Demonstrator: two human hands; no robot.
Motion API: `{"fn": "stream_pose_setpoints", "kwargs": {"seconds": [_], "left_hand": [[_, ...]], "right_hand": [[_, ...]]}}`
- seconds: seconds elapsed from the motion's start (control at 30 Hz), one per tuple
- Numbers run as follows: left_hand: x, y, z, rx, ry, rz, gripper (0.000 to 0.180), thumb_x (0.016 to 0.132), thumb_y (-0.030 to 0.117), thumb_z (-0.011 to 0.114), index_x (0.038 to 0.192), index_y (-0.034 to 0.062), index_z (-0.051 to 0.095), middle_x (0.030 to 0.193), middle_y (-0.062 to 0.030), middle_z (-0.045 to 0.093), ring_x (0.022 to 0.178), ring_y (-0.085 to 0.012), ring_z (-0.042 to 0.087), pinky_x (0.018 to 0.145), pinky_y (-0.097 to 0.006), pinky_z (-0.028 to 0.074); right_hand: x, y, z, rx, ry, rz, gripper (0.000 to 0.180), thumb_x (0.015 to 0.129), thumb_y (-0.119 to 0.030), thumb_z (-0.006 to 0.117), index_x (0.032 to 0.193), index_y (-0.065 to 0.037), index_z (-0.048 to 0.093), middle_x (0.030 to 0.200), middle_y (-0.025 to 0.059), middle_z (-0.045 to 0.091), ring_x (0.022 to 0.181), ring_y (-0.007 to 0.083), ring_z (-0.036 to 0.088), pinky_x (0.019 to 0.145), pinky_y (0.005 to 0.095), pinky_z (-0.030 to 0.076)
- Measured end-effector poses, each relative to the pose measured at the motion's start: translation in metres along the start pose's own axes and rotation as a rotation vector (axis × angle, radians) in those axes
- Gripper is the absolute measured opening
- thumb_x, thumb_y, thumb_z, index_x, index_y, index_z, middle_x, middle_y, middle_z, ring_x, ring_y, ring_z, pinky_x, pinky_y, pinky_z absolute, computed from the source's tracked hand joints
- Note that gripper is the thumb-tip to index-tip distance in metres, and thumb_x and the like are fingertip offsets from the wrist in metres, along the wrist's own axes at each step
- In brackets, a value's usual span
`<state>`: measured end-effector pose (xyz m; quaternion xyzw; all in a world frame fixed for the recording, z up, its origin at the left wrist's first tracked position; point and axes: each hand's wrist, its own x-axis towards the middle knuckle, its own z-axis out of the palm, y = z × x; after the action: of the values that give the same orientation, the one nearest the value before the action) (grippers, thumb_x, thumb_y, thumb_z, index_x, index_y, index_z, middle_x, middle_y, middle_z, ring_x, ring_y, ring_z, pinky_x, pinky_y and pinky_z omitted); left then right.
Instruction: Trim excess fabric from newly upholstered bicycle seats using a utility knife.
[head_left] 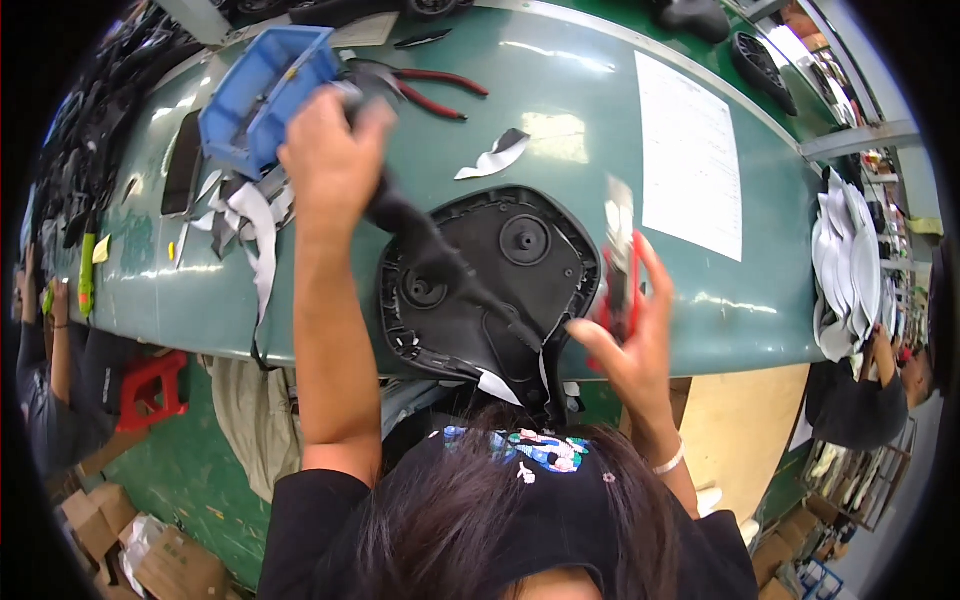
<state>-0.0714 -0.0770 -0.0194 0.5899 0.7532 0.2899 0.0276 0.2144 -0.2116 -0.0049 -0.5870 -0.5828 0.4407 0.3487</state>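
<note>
A black seat base [520, 244] lies underside up at the table's near edge, with round recesses and black covering folded over its rim. My left hand [335, 150] is closed and raised beyond it, gripping a long black strip [430, 245]. The strip runs slantwise across the base toward its narrow near end, blurred by motion. To the right of the base, my right hand [640, 340] is curled around a red-handled tool [622, 285]. Its pale metal end points away from me; blur hides its exact kind.
Beyond my left hand are a blue bin [228, 120] and red-handled pliers [440, 85]. Black and white scraps [255, 215] lie left; another scrap [495, 155] lies beyond the base. A paper sheet [690, 155] lies right. Other people [860, 400] work at both sides.
</note>
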Motion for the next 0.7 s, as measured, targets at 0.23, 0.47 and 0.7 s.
{"fn": "stream_pose_setpoints", "kwargs": {"seconds": [0.23, 0.47, 0.7], "left_hand": [[-0.072, 0.058, -0.029, -0.468, -0.466, 0.465, 0.028, 0.078, 0.022, 0.068, 0.102, 0.0097, 0.061, 0.090, -0.0090, 0.065, 0.079, -0.0267, 0.063, 0.070, -0.036, 0.050], [-0.078, 0.041, -0.017, -0.242, -0.468, 0.498, 0.014, 0.070, 0.021, 0.065, 0.068, 0.0089, 0.057, 0.064, -0.0076, 0.057, 0.059, -0.0280, 0.057, 0.052, -0.038, 0.042], [-0.072, 0.046, -0.016, -0.456, -0.448, 0.348, 0.026, 0.067, 0.012, 0.064, 0.053, 0.0024, 0.045, 0.048, -0.0095, 0.036, 0.041, -0.0175, 0.039, 0.042, -0.032, 0.030]], "right_hand": [[0.102, -0.004, 0.026, -0.012, 0.146, -0.338, 0.067, 0.084, -0.015, 0.066, 0.140, -0.009, 0.029, 0.092, 0.0036, 0.058, 0.066, 0.0078, 0.051, 0.058, 0.0209, 0.044], [0.043, -0.014, -0.024, -0.277, -0.040, -0.264, 0.046, 0.088, -0.016, 0.061, 0.132, -0.013, 0.048, 0.106, 0.0136, 0.066, 0.079, 0.0215, 0.067, 0.065, 0.0313, 0.050], [0.002, -0.008, -0.043, -0.698, -0.245, -0.391, 0.059, 0.082, -0.018, 0.067, 0.137, -0.021, 0.045, 0.059, 0.0096, 0.046, 0.049, 0.0306, 0.047, 0.047, 0.0405, 0.037]]}}
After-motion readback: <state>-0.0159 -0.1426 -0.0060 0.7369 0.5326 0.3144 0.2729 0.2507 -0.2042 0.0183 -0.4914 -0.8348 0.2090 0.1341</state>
